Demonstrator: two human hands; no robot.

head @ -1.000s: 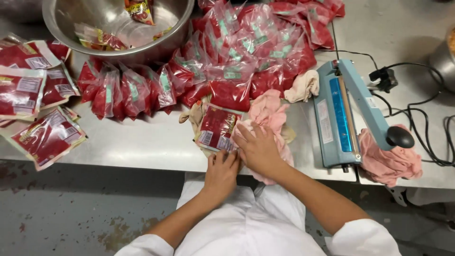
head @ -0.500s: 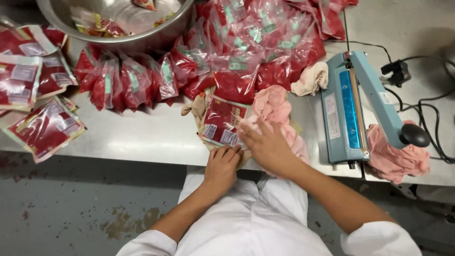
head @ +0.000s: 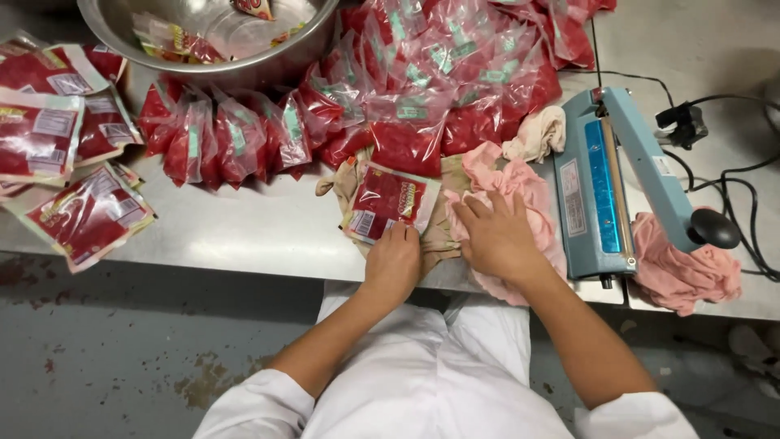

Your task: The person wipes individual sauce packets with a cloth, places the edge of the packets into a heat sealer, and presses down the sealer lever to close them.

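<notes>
Steel worktop [head: 244,232] crowded with red pouches — left hand [head: 393,264] curls over the near edge of a flat red printed sachet [head: 388,201]; right hand [head: 497,236], fingers spread and empty, presses the pink cloth [head: 520,183] beside it. Best kept flat, edges squared, before the blue heat sealer [head: 605,183].

Red sachet [head: 388,202]: flat, rectangular pouch with red contents, a printed front and a white label patch at its lower left corner. It lies face up and slightly tilted on a beige cloth [head: 439,232] near the front edge of the steel surface [head: 244,232]. Pink cloth [head: 508,183]: crumpled, lying just right of the sachet, partly overlapping the beige cloth.
</notes>
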